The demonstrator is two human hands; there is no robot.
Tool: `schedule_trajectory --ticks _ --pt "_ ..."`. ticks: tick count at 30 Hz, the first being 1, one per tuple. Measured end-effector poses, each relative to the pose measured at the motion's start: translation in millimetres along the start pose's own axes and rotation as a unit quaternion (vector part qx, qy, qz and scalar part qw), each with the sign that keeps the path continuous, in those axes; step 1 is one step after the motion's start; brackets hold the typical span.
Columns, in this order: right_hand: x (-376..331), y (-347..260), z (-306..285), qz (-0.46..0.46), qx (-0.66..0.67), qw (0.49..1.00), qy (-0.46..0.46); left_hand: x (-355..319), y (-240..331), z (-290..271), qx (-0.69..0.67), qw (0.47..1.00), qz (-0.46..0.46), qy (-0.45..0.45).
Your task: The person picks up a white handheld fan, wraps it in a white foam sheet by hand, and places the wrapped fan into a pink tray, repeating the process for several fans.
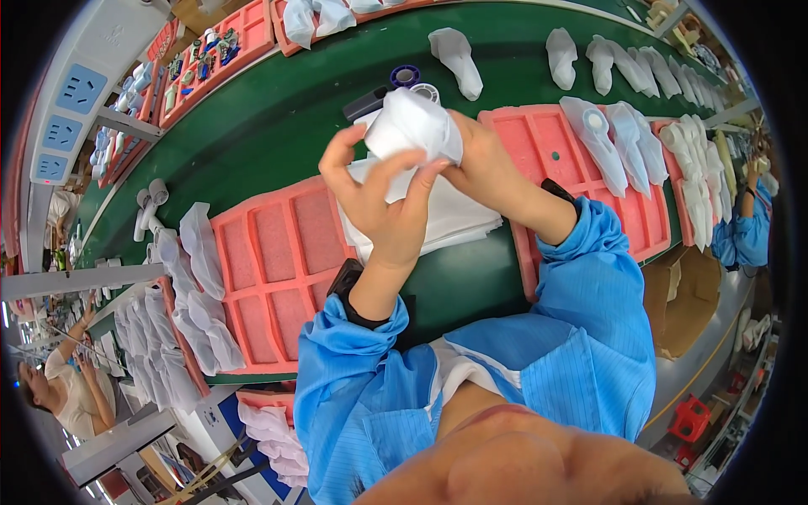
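Above the green work surface, both hands are on a white translucent bag [411,126] with a rounded bulk inside; its contents are hidden. My right hand [486,168] is wrapped around the bag's right side. My left hand [379,189] has its thumb and a finger closed on the lower edge, with other fingers spread along the left side. Below them lies a stack of flat white bags [459,220]. Just beyond the held bag are a dark grey cylindrical part [365,103], a purple-rimmed ring [406,76] and a white ring [427,92].
Pink compartment trays flank the stack, one at left [273,278] and one at right [526,147]. Bagged items [592,139] lie on the right tray, and more [455,63] stand along the green surface [295,93]. White handheld devices [150,210] sit at far left. Co-workers are visible at both sides.
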State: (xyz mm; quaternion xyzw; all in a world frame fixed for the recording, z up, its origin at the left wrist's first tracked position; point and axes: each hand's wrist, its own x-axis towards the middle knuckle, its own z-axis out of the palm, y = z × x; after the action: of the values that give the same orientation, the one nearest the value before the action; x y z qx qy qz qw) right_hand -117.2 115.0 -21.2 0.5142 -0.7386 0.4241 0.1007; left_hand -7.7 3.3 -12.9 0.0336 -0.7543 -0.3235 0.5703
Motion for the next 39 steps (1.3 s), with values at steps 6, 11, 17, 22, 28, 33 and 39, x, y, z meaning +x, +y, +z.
schedule_trajectory --ticks 6,11,17,22,28,33,39 --pt "3.7 -15.4 -23.1 0.119 0.218 0.953 -0.175 11.2 -26.0 -21.5 -0.084 0.986 -0.145 0.006" --pt "26.9 64.1 -43.6 0.199 0.158 0.957 -0.142 2.0 -48.3 0.8 -0.003 0.981 -0.188 -0.056" --pt "36.7 258.0 -57.1 0.359 -0.244 0.901 0.012 -62.6 -41.2 62.7 0.055 0.934 -0.164 -0.312" --pt "44.1 211.8 -27.7 0.245 -0.427 0.870 0.013 -74.2 -50.4 60.7 0.125 0.916 -0.152 -0.349" --pt "32.6 156.7 28.8 0.267 0.036 0.929 -0.253 -71.1 -51.2 62.3 0.081 0.921 -0.204 -0.322" --pt "34.2 128.3 32.0 0.201 0.150 0.960 -0.121 -62.7 -74.5 49.9 -0.112 0.887 -0.368 -0.256" --pt "35.4 90.0 -2.7 0.197 0.044 0.974 -0.102 -32.8 -63.9 29.1 -0.269 0.822 -0.460 -0.204"
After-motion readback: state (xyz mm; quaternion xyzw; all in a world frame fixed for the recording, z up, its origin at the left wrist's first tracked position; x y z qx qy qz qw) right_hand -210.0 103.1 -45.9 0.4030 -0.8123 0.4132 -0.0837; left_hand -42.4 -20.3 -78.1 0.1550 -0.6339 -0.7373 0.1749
